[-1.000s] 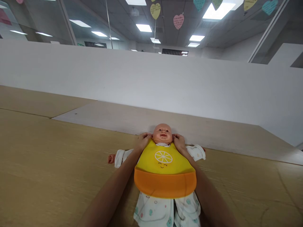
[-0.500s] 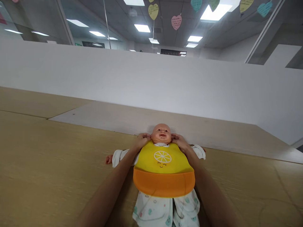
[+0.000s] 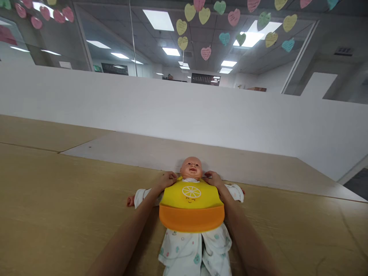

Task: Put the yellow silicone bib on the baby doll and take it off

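A baby doll point(image 3: 191, 168) lies on its back, arms spread, in white printed clothes point(image 3: 184, 249). Over its chest lies a yellow bib point(image 3: 175, 195) with a white citrus slice, a smiling face and an orange catch pocket point(image 3: 191, 219). My left hand point(image 3: 168, 179) is closed on the bib's upper edge beside the doll's neck, where a bit of yellow strap shows. On the other side, my right hand point(image 3: 214, 179) has curled fingers at the bib's other upper corner. The strap ends behind the neck are hidden.
The doll rests on a wood-toned surface point(image 3: 71, 207). A pale panel point(image 3: 138, 147) runs behind its head, against a white wall point(image 3: 172, 111). Above are glass panes with heart-shaped notes point(image 3: 206, 53).
Both hands have drawn slightly away from the doll's head, staying at the bib's upper corners. The head camera has tilted up, showing more notes.
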A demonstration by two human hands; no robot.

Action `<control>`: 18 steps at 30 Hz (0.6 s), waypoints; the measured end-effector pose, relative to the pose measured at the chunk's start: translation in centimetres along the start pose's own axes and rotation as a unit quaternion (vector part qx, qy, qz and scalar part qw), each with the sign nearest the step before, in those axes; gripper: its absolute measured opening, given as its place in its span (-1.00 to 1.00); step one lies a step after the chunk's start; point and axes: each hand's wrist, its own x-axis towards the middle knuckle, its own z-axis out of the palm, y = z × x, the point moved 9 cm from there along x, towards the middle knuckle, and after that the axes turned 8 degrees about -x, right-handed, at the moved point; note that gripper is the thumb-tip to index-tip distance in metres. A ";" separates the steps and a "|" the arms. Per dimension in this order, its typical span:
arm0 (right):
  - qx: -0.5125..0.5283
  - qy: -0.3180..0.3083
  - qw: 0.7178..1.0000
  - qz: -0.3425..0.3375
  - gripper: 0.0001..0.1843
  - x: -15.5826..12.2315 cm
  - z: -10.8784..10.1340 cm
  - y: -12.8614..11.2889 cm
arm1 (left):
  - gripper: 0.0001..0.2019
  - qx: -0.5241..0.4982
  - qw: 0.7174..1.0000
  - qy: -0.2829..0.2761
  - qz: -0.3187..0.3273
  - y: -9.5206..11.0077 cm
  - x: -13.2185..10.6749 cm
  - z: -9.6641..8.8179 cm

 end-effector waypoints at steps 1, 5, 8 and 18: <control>-0.001 0.012 1.000 -0.001 -0.79 -0.4 -0.4 -0.1 | -0.85 -0.008 1.000 -0.003 0.018 0.4 -0.4 -0.2; 0.002 0.054 0.998 -0.032 -0.81 -3.4 -2.1 -1.0 | -0.79 -0.033 0.995 0.036 0.083 1.3 -2.8 -1.8; -0.052 0.095 0.989 -0.102 -0.72 -7.1 -3.9 -2.5 | -0.72 -0.004 0.989 0.079 0.121 1.0 -5.8 -2.4; -0.203 0.148 0.945 -0.207 -0.57 -15.7 -4.5 -5.2 | -0.50 0.248 0.893 0.119 0.357 3.4 -13.5 -1.0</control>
